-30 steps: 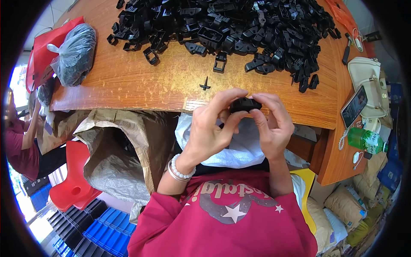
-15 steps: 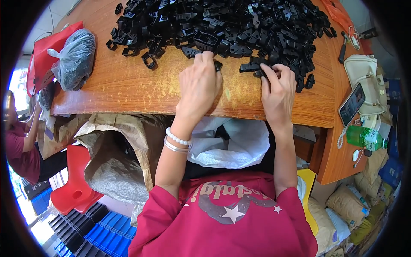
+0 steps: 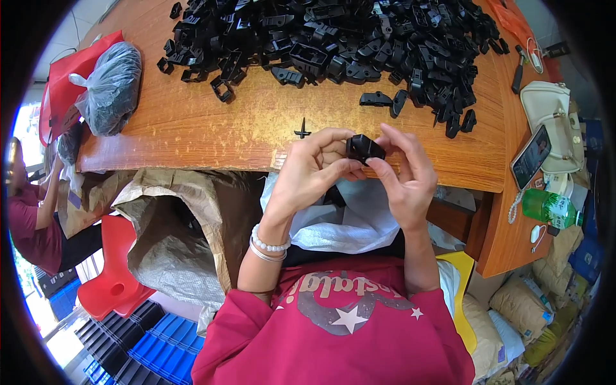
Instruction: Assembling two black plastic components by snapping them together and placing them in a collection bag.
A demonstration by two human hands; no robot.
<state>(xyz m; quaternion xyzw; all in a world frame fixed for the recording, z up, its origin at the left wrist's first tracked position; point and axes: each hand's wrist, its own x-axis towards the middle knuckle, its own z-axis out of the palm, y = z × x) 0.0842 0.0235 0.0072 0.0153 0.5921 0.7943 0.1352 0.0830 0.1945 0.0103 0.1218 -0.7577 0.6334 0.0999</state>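
Above the table's front edge, a black plastic part (image 3: 363, 148) with a hollow, angular body is held between my two hands. My left hand (image 3: 314, 164) is closed on its left side, thumb below and fingers behind. From the other side my right hand (image 3: 409, 178) pinches it, the thumb on its lower right and the index finger by its upper right. A small cross-shaped black piece (image 3: 302, 131) lies on the wood just beyond my left hand. Two loose black parts, one of them an elongated housing (image 3: 375, 99), lie past my right hand, at the near side of a big black pile (image 3: 333, 45).
Below the table edge hang a white sack (image 3: 340, 228) and a brown paper sack (image 3: 173, 237) with open mouths. A tied bag (image 3: 112, 90) lies far left. A phone (image 3: 530, 156), handbag (image 3: 545, 115) and green bottle (image 3: 545, 206) are at right. Another person (image 3: 32, 224) sits far left.
Both hands have drawn back from the pile toward me and come together on one black part. The cross-shaped piece now shows on the table where my left hand was.
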